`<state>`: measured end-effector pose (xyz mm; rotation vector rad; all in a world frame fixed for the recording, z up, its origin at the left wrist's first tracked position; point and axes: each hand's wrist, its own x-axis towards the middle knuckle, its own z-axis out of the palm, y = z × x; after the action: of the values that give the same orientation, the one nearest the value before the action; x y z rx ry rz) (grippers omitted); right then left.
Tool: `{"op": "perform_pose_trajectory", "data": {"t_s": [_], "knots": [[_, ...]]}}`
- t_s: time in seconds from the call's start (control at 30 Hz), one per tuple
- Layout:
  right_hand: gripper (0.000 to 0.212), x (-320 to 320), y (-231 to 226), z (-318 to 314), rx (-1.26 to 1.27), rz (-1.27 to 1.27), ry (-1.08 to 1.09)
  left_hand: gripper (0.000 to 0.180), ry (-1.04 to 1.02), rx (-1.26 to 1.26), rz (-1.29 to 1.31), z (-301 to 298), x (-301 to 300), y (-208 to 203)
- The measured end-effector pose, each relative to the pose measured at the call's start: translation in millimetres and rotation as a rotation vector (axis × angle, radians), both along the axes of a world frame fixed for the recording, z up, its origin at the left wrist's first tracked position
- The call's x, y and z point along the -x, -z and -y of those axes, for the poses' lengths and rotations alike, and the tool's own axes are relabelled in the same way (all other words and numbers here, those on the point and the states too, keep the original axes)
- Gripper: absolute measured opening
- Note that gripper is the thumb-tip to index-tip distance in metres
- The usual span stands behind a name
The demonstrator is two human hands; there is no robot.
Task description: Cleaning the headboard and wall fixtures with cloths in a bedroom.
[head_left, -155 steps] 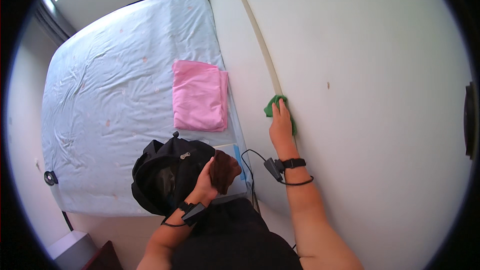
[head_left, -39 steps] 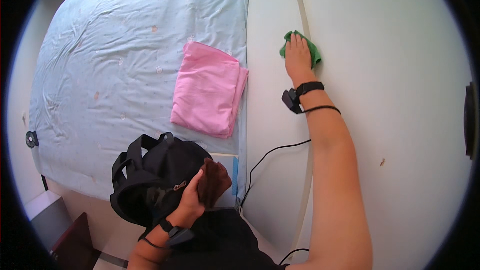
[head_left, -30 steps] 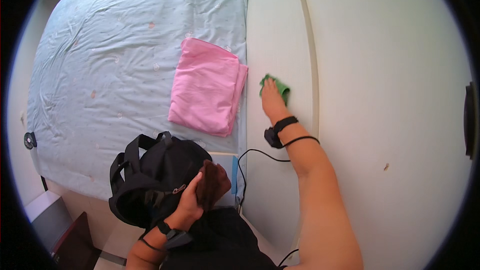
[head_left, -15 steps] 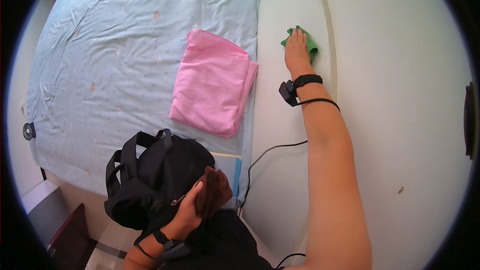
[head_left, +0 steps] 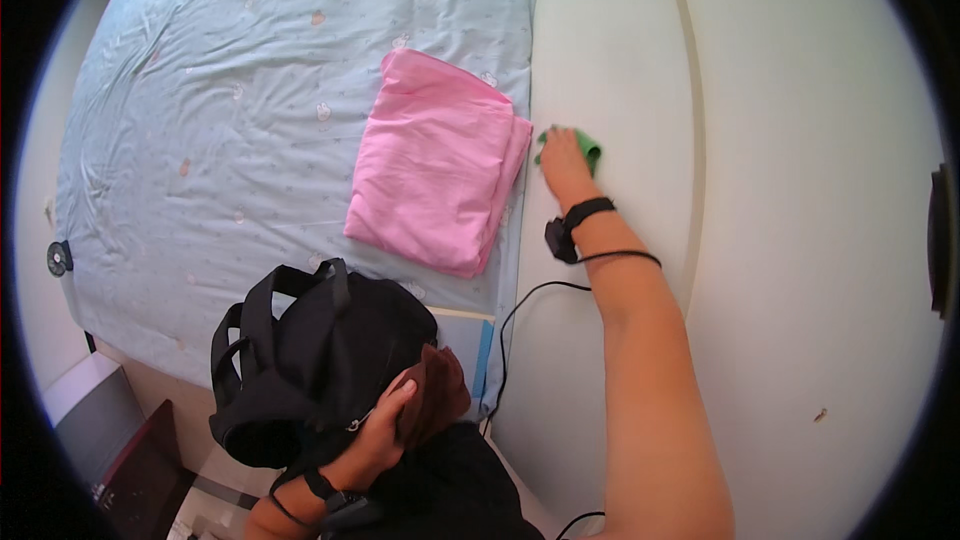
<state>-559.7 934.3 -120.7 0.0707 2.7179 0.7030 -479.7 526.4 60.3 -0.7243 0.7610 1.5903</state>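
My right hand [head_left: 566, 162] presses a green cloth [head_left: 590, 152] against the pale headboard panel [head_left: 612, 60], close to the mattress edge. Part of the cloth sticks out past the fingers. At the lower middle, my left hand [head_left: 385, 430] is closed around a folded brown cloth [head_left: 435, 395], with the thumb lying along it. That hand rests beside a black bag [head_left: 345, 350] with straps and a zipper. A folded pink cloth [head_left: 440, 165] lies flat on the bed, left of my right hand.
A light blue patterned sheet [head_left: 220, 120] covers the bed. Near the bag lie a flat blue-edged item [head_left: 465, 340] and a black cable [head_left: 510, 325]. A small round dark object [head_left: 60, 258] sits at the bed's left edge. Dark red furniture [head_left: 140, 460] stands at lower left.
My right hand has slid the green cloth toward me and left, closer to the mattress edge. My left hand keeps holding the brown cloth in nearly the same place.
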Motion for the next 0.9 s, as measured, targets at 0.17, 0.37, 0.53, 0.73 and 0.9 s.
{"op": "perform_pose_trajectory", "data": {"t_s": [0.17,0.37,0.53,0.73,0.9], "knots": [[0.030,59,-10,-40,0.058,-0.233,0.171,0.047,0.057,0.067,-0.030,6,-2,12],[0.033,43,41,-33,-0.048,-0.058,0.114,0.046,0.077,0.056,-0.042,1,2,3],[0.036,-9,68,2,0.139,-0.044,0.147,0.044,0.070,0.014,-0.048,-4,6,1],[0.034,-115,106,50,0.137,-0.004,0.101,0.042,0.041,-0.086,-0.012,-5,1,7],[0.037,-152,39,132,0.172,0.416,0.105,0.039,-0.031,-0.077,0.009,7,-8,7]]}}
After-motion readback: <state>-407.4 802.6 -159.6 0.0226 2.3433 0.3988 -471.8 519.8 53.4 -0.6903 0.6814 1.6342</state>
